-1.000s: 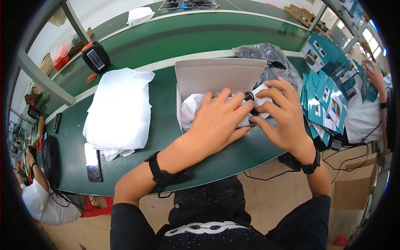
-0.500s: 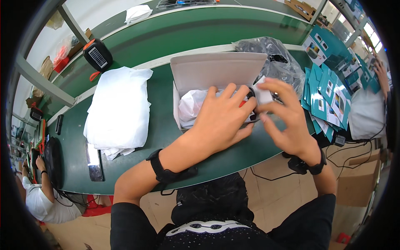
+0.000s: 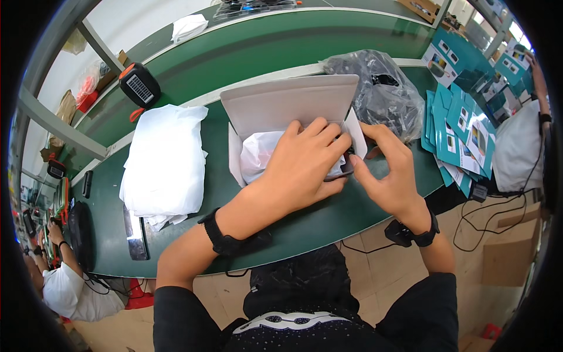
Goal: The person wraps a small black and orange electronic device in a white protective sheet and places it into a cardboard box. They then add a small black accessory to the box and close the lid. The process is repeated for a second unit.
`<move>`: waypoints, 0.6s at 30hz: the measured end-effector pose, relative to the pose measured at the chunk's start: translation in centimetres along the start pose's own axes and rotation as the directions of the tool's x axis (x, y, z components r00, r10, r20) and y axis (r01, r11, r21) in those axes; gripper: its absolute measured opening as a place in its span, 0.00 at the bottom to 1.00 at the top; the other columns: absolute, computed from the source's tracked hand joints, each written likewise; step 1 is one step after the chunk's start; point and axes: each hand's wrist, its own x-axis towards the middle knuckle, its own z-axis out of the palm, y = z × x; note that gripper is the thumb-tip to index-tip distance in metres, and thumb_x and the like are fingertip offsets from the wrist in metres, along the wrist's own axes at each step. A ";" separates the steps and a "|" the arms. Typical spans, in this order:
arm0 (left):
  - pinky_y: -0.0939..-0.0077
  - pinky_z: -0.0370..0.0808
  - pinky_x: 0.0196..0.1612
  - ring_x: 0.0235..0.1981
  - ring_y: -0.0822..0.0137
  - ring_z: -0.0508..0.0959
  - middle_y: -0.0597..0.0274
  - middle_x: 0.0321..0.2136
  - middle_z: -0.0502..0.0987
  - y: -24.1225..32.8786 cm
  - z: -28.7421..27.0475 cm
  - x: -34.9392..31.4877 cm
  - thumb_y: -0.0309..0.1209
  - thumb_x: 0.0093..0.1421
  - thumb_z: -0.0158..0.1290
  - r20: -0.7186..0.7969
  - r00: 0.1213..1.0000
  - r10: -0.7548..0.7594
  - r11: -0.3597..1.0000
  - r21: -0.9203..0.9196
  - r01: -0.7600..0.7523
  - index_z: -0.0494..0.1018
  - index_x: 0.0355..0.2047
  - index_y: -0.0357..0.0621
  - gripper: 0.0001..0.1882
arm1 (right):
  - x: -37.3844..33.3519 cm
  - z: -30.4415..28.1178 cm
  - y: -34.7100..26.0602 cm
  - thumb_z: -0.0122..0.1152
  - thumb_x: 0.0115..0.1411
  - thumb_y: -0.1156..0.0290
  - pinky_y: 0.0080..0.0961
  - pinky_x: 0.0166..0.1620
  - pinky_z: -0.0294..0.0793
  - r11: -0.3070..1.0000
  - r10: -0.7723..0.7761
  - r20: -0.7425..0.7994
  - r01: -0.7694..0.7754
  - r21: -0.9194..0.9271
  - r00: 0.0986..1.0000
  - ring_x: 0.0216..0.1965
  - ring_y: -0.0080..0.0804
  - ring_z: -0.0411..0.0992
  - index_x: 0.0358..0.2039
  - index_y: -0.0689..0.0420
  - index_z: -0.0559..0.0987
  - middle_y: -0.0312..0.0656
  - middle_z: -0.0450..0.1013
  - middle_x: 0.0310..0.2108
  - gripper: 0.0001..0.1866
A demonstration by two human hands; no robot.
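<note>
A small cardboard box (image 3: 236, 154) stands on the green table in front of me, its lid raised at the back. Inside lies something wrapped in thin white material (image 3: 256, 154), with dark items partly hidden at the right end. My left hand (image 3: 305, 158) reaches over the near wall, fingers spread and pressing down on the contents; its fingertips are partly out of sight. At the box's right end, my right hand (image 3: 390, 173) has its fingers outside the upright side flap (image 3: 356, 134) and its thumb at the near corner, gripping the box there.
A stack of white bags (image 3: 164, 164) lies left, partly over a phone-like slab (image 3: 136, 237). Behind it stands a black-and-orange device (image 3: 139, 85). A clear plastic bag (image 3: 381, 88) and teal printed boxes (image 3: 457, 132) are at right. Co-workers sit at both sides.
The right side flap, bent outward in my right hand before, now stands upright. My right hand has moved in against the box's end. The box appears slightly further left in view.
</note>
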 end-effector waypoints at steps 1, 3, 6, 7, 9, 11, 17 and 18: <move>0.61 0.69 0.48 0.50 0.54 0.73 0.58 0.46 0.75 0.1 -0.1 0.0 0.39 0.48 0.68 -0.011 1.000 0.015 1.000 0.025 -0.015 0.73 0.51 0.42 0.31 | -0.1 -0.1 0.0 0.67 0.55 0.76 0.29 0.36 0.76 1.000 -0.008 0.003 0.008 -0.005 1.000 0.38 0.38 0.77 0.57 0.63 0.77 0.48 0.76 0.42 0.27; 0.60 0.70 0.49 0.50 0.54 0.73 0.58 0.46 0.75 0.2 -0.3 -0.1 0.39 0.49 0.68 -0.031 0.998 0.047 0.996 0.074 -0.045 0.73 0.51 0.42 0.30 | -0.1 -0.2 0.1 0.68 0.56 0.76 0.29 0.36 0.76 1.000 -0.024 0.015 0.024 -0.008 1.000 0.38 0.38 0.77 0.59 0.63 0.76 0.48 0.77 0.42 0.28; 0.59 0.71 0.51 0.50 0.54 0.74 0.59 0.47 0.75 -0.2 0.4 -0.7 0.37 0.51 0.67 -0.086 0.994 0.063 0.998 0.021 -0.061 0.73 0.52 0.43 0.29 | -0.3 -0.3 -0.2 0.69 0.56 0.76 0.29 0.36 0.76 1.000 0.015 0.024 -0.015 0.001 1.000 0.38 0.38 0.77 0.60 0.63 0.75 0.48 0.77 0.41 0.30; 0.59 0.71 0.51 0.51 0.54 0.74 0.59 0.47 0.75 0.0 0.3 -0.7 0.37 0.52 0.67 -0.076 0.996 0.055 0.999 0.000 -0.055 0.73 0.52 0.43 0.28 | -0.4 -0.2 -0.2 0.69 0.56 0.76 0.29 0.36 0.76 0.999 0.040 0.025 -0.041 0.009 0.999 0.38 0.38 0.77 0.60 0.63 0.75 0.48 0.77 0.41 0.30; 0.59 0.71 0.52 0.51 0.54 0.74 0.59 0.47 0.75 0.4 -0.1 -0.8 0.36 0.53 0.67 -0.055 0.998 0.039 0.998 -0.042 -0.041 0.73 0.51 0.44 0.27 | -0.4 -0.4 -0.1 0.68 0.56 0.77 0.29 0.36 0.76 0.999 0.029 0.020 -0.030 0.015 0.999 0.38 0.38 0.77 0.61 0.63 0.75 0.48 0.77 0.41 0.30; 0.59 0.71 0.51 0.51 0.54 0.74 0.59 0.48 0.75 0.3 -0.2 -0.8 0.35 0.53 0.67 -0.064 0.996 0.066 0.997 -0.040 -0.069 0.73 0.51 0.45 0.26 | -0.3 -0.4 -0.1 0.66 0.55 0.78 0.30 0.36 0.76 0.999 0.024 0.014 -0.024 0.034 1.000 0.37 0.39 0.77 0.61 0.63 0.75 0.48 0.77 0.41 0.30; 0.60 0.71 0.50 0.50 0.57 0.74 0.61 0.47 0.74 0.1 -0.3 -0.5 0.35 0.54 0.67 -0.036 0.987 0.156 0.988 0.022 -0.155 0.73 0.50 0.47 0.24 | -0.4 -0.7 -0.7 0.63 0.54 0.81 0.30 0.38 0.77 0.997 0.037 0.007 -0.038 0.074 0.999 0.39 0.39 0.77 0.64 0.62 0.73 0.49 0.77 0.43 0.33; 0.60 0.71 0.50 0.50 0.58 0.74 0.61 0.46 0.73 0.2 -0.3 -0.5 0.36 0.54 0.66 -0.026 0.985 0.170 0.985 0.040 -0.169 0.73 0.50 0.47 0.24 | -0.5 -0.9 -0.7 0.63 0.54 0.81 0.30 0.39 0.77 0.997 0.036 0.017 -0.037 0.064 0.999 0.40 0.39 0.77 0.64 0.62 0.73 0.49 0.76 0.45 0.34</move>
